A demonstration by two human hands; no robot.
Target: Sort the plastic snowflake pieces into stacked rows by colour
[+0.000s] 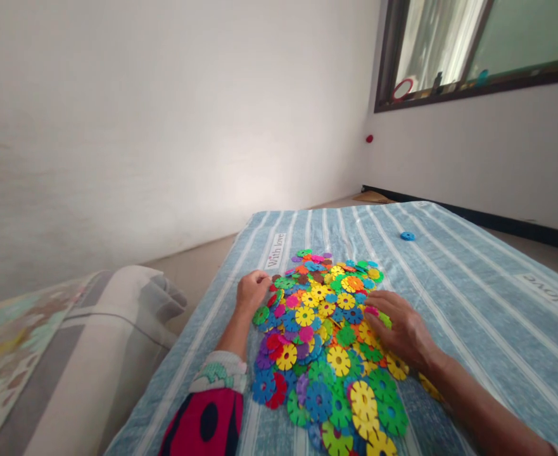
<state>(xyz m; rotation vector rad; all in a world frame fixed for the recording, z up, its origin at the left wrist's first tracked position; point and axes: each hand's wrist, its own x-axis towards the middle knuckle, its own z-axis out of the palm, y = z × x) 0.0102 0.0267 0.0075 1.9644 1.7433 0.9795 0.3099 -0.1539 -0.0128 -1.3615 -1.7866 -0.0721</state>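
A heap of colourful notched plastic discs [326, 308] lies spread over a blue-and-white striped cloth [226, 310]. At the heap's upper left edge is my left hand [253, 291], its thumb and fingers pressed together beside a dark red disc. Whether a disc sits in that pinch I cannot make out. My right hand [399, 323] rests over the heap's right side, fingers stretched leftward with the thumb apart from them. A pink disc [372, 311] shows in the gap between thumb and fingers. Yellow discs [396, 365] lie beneath and beside the right wrist.
One blue disc [407, 236] lies apart toward the cloth's far right. Folded grey-and-white bedding [112, 335] stands at the left. Beyond the cloth are a white wall [164, 126] and a dark-framed window [387, 63] with a red-rimmed mirror [403, 89] on its sill.
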